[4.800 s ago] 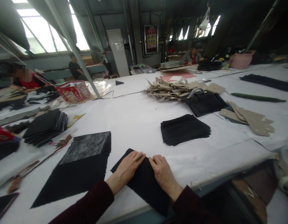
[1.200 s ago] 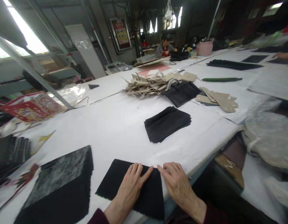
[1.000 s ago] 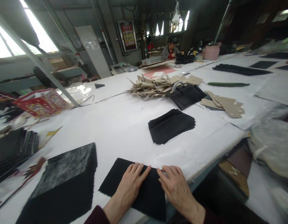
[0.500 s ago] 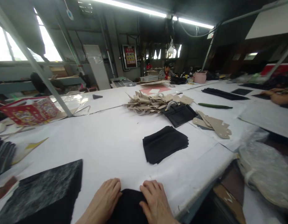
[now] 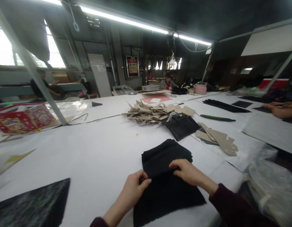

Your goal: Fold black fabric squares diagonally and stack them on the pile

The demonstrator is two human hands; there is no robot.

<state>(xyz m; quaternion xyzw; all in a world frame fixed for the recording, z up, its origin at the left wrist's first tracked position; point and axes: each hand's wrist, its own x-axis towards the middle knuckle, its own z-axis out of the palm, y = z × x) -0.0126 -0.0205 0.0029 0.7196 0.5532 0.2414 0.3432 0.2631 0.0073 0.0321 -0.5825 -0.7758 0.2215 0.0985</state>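
My left hand [image 5: 136, 185] pinches the far left edge of a black fabric piece [image 5: 167, 198]. On the far right edge of the same piece, my right hand [image 5: 185, 171] has its thumb and fingers closed. The piece hangs toward me, with its far edge over the near part of a stack of black fabric pieces [image 5: 166, 154] on the white table [image 5: 100, 151]. Whether it touches the stack I cannot tell. A black bag [image 5: 181, 126] with a grey handle lies just beyond the stack.
A pile of beige pieces [image 5: 150, 112] lies behind the bag. Beige straps [image 5: 217, 137] and a cucumber-like green thing [image 5: 217, 118] are to the right. A dark mottled stack [image 5: 34, 205] is at near left. Another person's arm [image 5: 282, 110] reaches in at right; plastic wrap [image 5: 273, 183] bulges beside the table.
Both hands have moved forward and right from the near table edge, bringing a black fabric piece up to the stack. My view has tilted and shifted slightly.
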